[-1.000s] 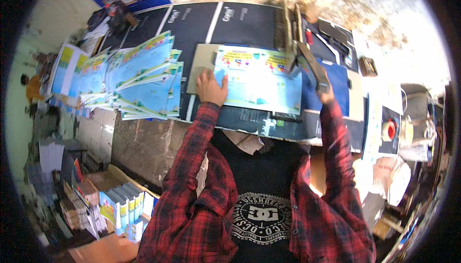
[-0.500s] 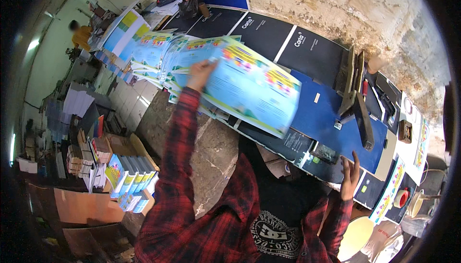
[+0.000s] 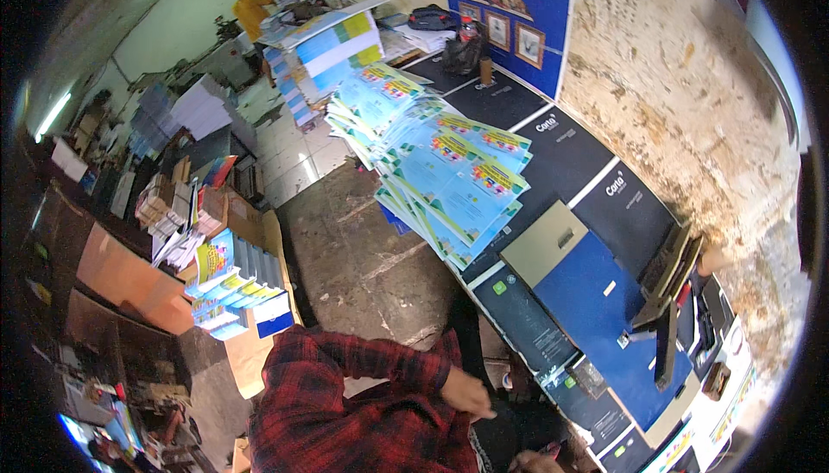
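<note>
My left hand (image 3: 467, 393) hangs low by my body at the bench's near edge, in a red plaid sleeve, with nothing in it. Only a sliver of my right hand (image 3: 533, 463) shows at the bottom edge, too little to read its fingers. A fanned pile of light-blue printed sheets (image 3: 449, 181) lies on the long dark bench (image 3: 604, 192), well beyond both hands. Closer, a blue sheet (image 3: 596, 304) lies flat on the bench with a grey card (image 3: 546, 244) at its far end. A black long-armed stapler (image 3: 667, 300) stands at the blue sheet's right side.
A stack of colourful booklets (image 3: 233, 287) rests on a cardboard box at my left. More paper stacks (image 3: 328, 45) stand farther along the bench, and a person in a yellow shirt (image 3: 251, 12) works at the far end. A rough wall with a blue poster (image 3: 509, 24) runs behind the bench.
My left hand carried a printed sheet left to the fanned pile, let it go and dropped back to my body. My right hand left the stapler. The view has swung left.
</note>
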`<state>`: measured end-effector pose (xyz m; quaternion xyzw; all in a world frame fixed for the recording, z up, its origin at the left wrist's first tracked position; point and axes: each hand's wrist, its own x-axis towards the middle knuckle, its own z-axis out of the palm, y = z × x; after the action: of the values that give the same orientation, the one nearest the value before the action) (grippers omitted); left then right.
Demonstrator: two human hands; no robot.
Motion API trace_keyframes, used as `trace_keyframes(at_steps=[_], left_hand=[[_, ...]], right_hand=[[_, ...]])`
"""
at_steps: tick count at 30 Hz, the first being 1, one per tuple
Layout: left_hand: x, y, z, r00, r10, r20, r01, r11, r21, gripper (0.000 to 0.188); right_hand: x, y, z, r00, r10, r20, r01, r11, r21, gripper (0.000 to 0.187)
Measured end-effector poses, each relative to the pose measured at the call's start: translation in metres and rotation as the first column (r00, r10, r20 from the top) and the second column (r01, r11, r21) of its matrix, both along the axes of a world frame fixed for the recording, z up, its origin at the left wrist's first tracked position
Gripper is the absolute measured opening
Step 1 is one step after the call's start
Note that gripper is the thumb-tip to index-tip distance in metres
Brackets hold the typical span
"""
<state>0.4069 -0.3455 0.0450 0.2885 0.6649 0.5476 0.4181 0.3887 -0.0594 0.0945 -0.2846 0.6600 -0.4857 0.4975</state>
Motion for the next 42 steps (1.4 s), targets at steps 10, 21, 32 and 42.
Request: trace_keyframes(at_steps=[10, 21, 32, 42], left_hand=[[0.087, -0.016, -0.068, 0.795, 0.218, -0.566, -0.566, 0.602, -0.563, 0.046], [0.022, -0.032, 0.002, 0.859, 0.484, 0.164, -0.49, 0.872, -0.008, 0.037], [0.03, -0.075, 0.005, 0.883, 0.135, 0.449, 0.066, 0.912, -0.405, 0.029], [0.013, 0.037, -0.004, 0.614, 0.035, 0.788, -0.041, 0.999, -0.013, 0.043]], right_hand=[[0.041, 0.049, -0.106, 0.614, 0.2, -0.763, 0.078, 0.947, 0.311, 0.059], [0.01, 0.038, -0.034, 0.874, -0.474, -0.104, 0.483, 0.87, 0.096, 0.02], [0.035, 0.074, 0.043, 0.962, -0.137, 0.235, 0.231, 0.869, -0.438, 0.033], [0.001, 0.086, -0.035, 0.659, -0.564, -0.497, 0.661, 0.75, 0.024, 0.036]])
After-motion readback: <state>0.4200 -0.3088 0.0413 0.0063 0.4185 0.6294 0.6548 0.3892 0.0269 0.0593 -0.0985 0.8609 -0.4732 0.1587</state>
